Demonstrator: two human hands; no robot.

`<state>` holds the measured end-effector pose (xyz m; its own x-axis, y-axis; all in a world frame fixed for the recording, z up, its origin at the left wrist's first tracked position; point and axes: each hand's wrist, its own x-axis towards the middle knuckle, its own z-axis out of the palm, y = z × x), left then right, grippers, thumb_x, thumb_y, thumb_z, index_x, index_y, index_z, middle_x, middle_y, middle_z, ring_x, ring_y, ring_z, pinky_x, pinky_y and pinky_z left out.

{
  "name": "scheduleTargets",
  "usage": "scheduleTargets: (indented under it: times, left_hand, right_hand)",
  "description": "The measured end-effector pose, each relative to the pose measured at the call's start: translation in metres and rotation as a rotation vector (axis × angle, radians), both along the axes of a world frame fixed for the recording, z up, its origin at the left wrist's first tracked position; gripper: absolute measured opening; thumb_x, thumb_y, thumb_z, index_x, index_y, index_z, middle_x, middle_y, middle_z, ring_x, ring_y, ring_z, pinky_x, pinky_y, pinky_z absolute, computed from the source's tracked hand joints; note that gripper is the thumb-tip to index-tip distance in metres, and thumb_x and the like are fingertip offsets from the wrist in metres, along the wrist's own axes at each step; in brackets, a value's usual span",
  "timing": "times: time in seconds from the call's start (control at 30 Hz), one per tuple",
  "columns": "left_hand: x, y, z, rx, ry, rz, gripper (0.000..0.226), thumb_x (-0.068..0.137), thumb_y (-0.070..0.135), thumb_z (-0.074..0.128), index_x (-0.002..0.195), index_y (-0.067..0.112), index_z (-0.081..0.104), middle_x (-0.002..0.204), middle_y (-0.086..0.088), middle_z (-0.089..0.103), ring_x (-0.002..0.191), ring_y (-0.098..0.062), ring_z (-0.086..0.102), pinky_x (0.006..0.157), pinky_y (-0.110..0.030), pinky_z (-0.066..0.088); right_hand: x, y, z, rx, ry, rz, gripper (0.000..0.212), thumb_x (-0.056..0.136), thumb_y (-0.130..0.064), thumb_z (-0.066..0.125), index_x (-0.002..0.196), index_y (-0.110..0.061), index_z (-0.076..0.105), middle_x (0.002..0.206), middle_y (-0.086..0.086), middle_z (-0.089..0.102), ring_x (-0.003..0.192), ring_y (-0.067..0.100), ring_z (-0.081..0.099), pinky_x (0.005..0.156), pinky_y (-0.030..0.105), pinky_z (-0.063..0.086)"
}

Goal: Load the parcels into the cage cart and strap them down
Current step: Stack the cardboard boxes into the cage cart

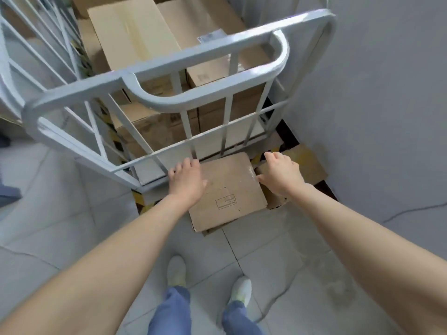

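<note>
A flat brown cardboard parcel (pixel 227 189) lies on the floor just below the near end of the grey cage cart (pixel 169 66). My left hand (pixel 186 180) rests on the parcel's left edge with its fingers curled over the far corner. My right hand (pixel 280 172) is at the parcel's right edge, fingers bent beside it. Whether either hand grips the parcel firmly is unclear. Inside the cart stand several brown cardboard boxes (pixel 135 35), stacked up to the rail. No strap is in view.
A second flattened piece of cardboard (pixel 304 163) lies to the right of the parcel, over black-and-yellow floor tape (pixel 142 201). A grey wall (pixel 375 105) closes the right side. Another cage frame (pixel 36 44) stands at the left. My feet (pixel 176 272) are on grey tiles.
</note>
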<state>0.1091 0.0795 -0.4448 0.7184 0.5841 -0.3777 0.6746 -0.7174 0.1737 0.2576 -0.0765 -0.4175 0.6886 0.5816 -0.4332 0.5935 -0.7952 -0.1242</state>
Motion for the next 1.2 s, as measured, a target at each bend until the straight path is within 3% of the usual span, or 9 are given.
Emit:
scheduleTargets:
  times: [0.2,0.43,0.57,0.67,0.83,1.03,1.2]
  left_hand:
    - [0.002,-0.003,-0.123,-0.144,0.044,0.26,0.062,0.089,0.037,0.06,0.138,0.01,0.036,0.14,-0.013,0.037,0.129,-0.032,0.037,0.107,-0.046,0.032]
    - [0.012,0.005,-0.235,-0.524,-0.069,0.957,0.093,0.083,0.038,0.07,0.149,0.006,0.012,0.152,-0.016,0.02,0.136,-0.036,0.032,0.109,-0.046,0.032]
    - [0.014,0.014,-0.274,-0.655,-0.179,1.163,0.107,0.076,0.039,0.077,0.15,0.008,0.006,0.148,-0.014,0.033,0.133,-0.033,0.037,0.11,-0.048,0.033]
    - [0.019,0.016,-0.282,-0.712,-0.22,1.255,0.114,0.069,0.041,0.081,0.149,0.012,0.005,0.142,-0.014,0.04,0.127,-0.033,0.042,0.107,-0.049,0.036]
    - [0.018,0.009,-0.254,-0.747,-0.236,1.307,0.123,0.066,0.039,0.084,0.15,0.012,-0.001,0.142,-0.014,0.04,0.126,-0.032,0.042,0.107,-0.049,0.036]
    - [0.008,-0.01,-0.154,-0.748,-0.231,1.296,0.115,0.063,0.04,0.085,0.146,0.015,0.01,0.131,-0.013,0.048,0.117,-0.032,0.049,0.101,-0.048,0.041]
    - [-0.005,-0.024,-0.06,-0.786,-0.228,1.236,0.127,0.031,0.051,0.088,0.141,0.013,0.035,0.124,-0.01,0.057,0.107,-0.031,0.057,0.093,-0.047,0.048]
  right_hand:
    - [0.019,0.0,-0.128,-0.015,0.149,-0.123,0.065,0.088,-0.044,0.061,0.139,-0.014,0.037,0.141,0.011,0.044,0.126,0.032,0.044,0.101,0.046,0.043]
    - [0.041,0.001,-0.251,0.085,0.427,-0.476,0.086,0.085,-0.046,0.065,0.148,-0.008,0.021,0.147,0.014,0.037,0.131,0.034,0.043,0.102,0.045,0.042]
    - [0.053,0.004,-0.29,0.15,0.541,-0.639,0.075,0.085,-0.052,0.063,0.14,-0.01,0.035,0.136,0.011,0.05,0.12,0.032,0.051,0.098,0.044,0.043]
    - [0.055,0.008,-0.301,0.216,0.579,-0.746,0.079,0.081,-0.056,0.066,0.139,-0.011,0.037,0.133,0.009,0.051,0.118,0.03,0.051,0.097,0.043,0.042]
    - [0.047,0.005,-0.276,0.264,0.517,-0.79,0.08,0.079,-0.055,0.068,0.138,-0.011,0.037,0.131,0.009,0.053,0.114,0.031,0.053,0.092,0.041,0.045]
    - [0.03,-0.017,-0.178,0.263,0.475,-0.799,0.075,0.08,-0.056,0.066,0.134,-0.012,0.039,0.129,0.009,0.055,0.111,0.033,0.055,0.086,0.042,0.047]
    - [0.012,-0.044,-0.068,0.304,0.457,-0.848,0.074,0.076,-0.058,0.068,0.129,-0.013,0.044,0.125,0.008,0.057,0.108,0.031,0.056,0.081,0.039,0.045]
